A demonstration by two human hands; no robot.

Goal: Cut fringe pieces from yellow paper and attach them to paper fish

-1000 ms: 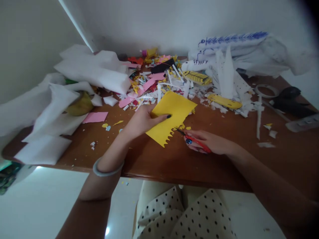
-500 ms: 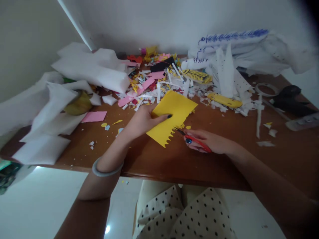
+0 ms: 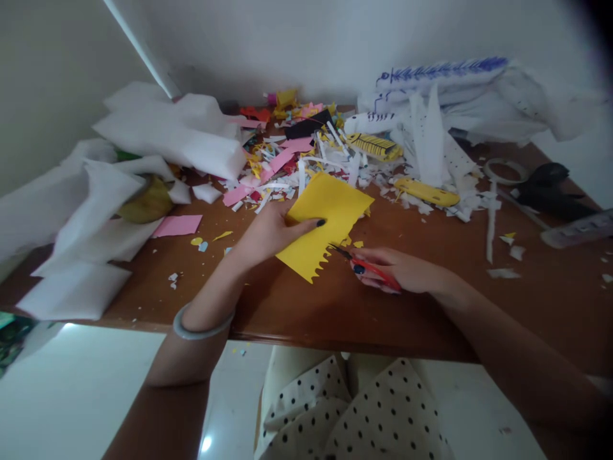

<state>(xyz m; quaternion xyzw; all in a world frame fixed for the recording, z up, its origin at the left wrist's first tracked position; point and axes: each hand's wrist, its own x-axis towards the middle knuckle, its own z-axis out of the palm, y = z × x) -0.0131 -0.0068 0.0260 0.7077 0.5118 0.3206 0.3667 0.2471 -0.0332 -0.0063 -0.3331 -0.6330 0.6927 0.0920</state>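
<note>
My left hand [image 3: 271, 233] pinches a yellow sheet of paper [image 3: 330, 204], its thumb lying on top and the other fingers hidden beneath. The sheet's lower right edge is cut into a row of jagged notches. Closed around red-handled scissors [image 3: 376, 271], my right hand [image 3: 402, 268] keeps their dark tips at the notched edge. Small yellow clippings [image 3: 357, 243] lie on the table just beyond the scissors.
Paper scraps [image 3: 287, 169] are heaped behind the sheet. White foam pieces [image 3: 177, 131] pile up on the left, near a pink paper [image 3: 177, 225]. To the right are a yellow cutter [image 3: 426, 191], a tape roll [image 3: 505, 171] and a black tool [image 3: 550, 188]. The brown table's front edge [image 3: 354, 345] runs before my lap.
The whole view has shifted slightly, so everything appears a little further left. Both hands keep their hold, and the scissor tips stay by the notched edge.
</note>
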